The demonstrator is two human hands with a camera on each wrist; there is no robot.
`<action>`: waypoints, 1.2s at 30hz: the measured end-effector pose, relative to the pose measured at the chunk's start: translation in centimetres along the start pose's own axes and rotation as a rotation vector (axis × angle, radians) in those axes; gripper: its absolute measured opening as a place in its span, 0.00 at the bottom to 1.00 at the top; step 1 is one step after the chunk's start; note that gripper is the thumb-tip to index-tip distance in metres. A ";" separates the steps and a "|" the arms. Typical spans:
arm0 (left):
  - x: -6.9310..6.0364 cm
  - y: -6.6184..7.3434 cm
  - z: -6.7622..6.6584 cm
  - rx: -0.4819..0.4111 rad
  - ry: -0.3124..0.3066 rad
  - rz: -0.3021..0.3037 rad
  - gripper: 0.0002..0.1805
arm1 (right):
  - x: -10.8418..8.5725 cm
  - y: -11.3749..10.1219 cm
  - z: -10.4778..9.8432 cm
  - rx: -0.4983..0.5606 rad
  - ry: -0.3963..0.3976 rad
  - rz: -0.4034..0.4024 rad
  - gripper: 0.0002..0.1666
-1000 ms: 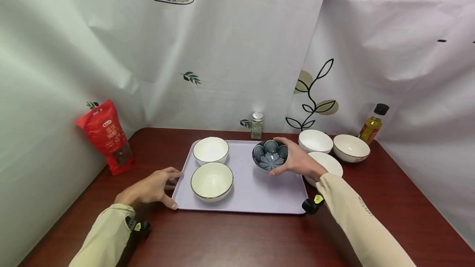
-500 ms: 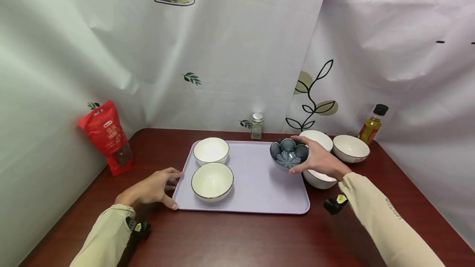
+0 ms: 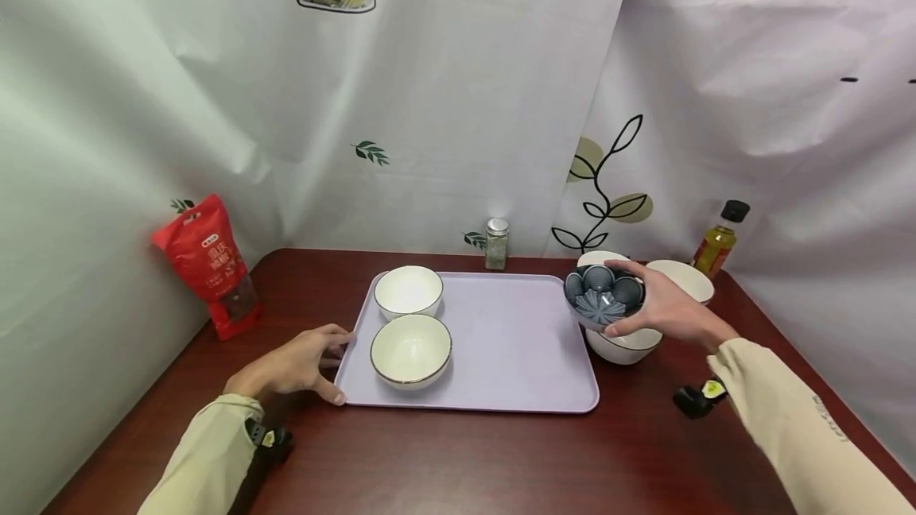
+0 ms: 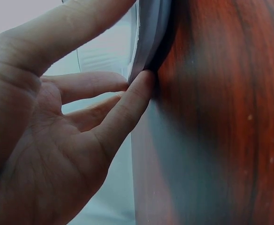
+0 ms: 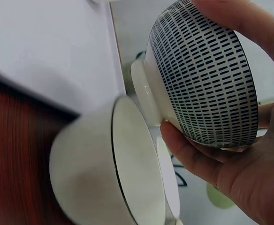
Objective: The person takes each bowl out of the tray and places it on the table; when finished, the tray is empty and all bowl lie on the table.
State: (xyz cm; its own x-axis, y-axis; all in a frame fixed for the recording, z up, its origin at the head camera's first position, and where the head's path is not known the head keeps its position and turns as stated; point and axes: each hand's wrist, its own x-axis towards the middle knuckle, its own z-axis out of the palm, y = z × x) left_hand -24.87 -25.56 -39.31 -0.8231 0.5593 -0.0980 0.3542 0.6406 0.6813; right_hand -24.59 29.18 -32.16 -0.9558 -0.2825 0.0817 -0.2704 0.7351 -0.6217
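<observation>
The right hand (image 3: 669,310) grips a dark patterned bowl (image 3: 599,305), held in the air over the lilac tray's right edge, beside several white bowls. In the right wrist view, fingers and thumb span the dashed outside of the bowl (image 5: 205,79), above a white bowl (image 5: 87,164). Two white bowls (image 3: 411,350) (image 3: 409,291) stand on the left part of the tray (image 3: 522,348). The left hand (image 3: 296,364) is at the tray's left edge; in the left wrist view, its fingertips touch the rim (image 4: 151,37) and its fingers are nearly straight.
White bowls (image 3: 621,350) (image 3: 683,278) (image 3: 601,257) stand right of the tray, with an oil bottle (image 3: 716,241) behind them. A glass shaker (image 3: 497,245) is behind the tray. A red packet (image 3: 215,261) leans on the cloth wall at the left.
The right hand has carried the dark bowl rightward, from above the tray to its right edge near the white bowls. The left hand stays at the tray's left edge.
</observation>
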 end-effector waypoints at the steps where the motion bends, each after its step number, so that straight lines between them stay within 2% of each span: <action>1: 0.0 0.0 0.0 -0.002 0.000 0.001 0.54 | -0.3 0.2 -0.3 -0.012 0.009 -0.002 0.62; 5: 0.0 0.0 0.0 -0.012 0.000 0.004 0.54 | -1.5 1.5 -1.4 -0.034 0.076 -0.042 0.59; 9: 0.0 0.1 -0.1 -0.011 0.000 0.003 0.55 | -3.0 3.1 -2.4 -0.005 0.137 -0.077 0.55; 15: 0.1 0.2 -0.3 -0.012 0.002 -0.008 0.55 | -5.0 5.6 -4.3 -0.082 0.138 0.047 0.59; 19: 0.2 0.1 -0.4 -0.007 -0.006 -0.008 0.56 | -5.8 7.3 -5.1 -0.111 0.139 0.071 0.59; 24: 0.2 0.0 -0.3 -0.011 -0.009 -0.013 0.55 | -6.7 8.6 -5.2 -0.133 0.157 0.088 0.57; 29: 0.1 0.0 -0.2 0.002 -0.012 -0.004 0.55 | -7.2 9.7 -4.6 -0.132 0.138 0.117 0.56; 36: 0.0 0.0 -0.1 0.017 -0.005 0.003 0.55 | -7.2 11.0 -3.4 -0.083 0.122 0.141 0.55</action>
State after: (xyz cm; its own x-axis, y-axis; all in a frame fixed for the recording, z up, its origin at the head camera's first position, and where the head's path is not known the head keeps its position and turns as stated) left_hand -24.91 -25.65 -39.22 -0.8195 0.5644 -0.0997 0.3645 0.6475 0.6692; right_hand -21.07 41.42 -36.94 -0.9904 -0.1006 0.0952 -0.1370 0.8118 -0.5676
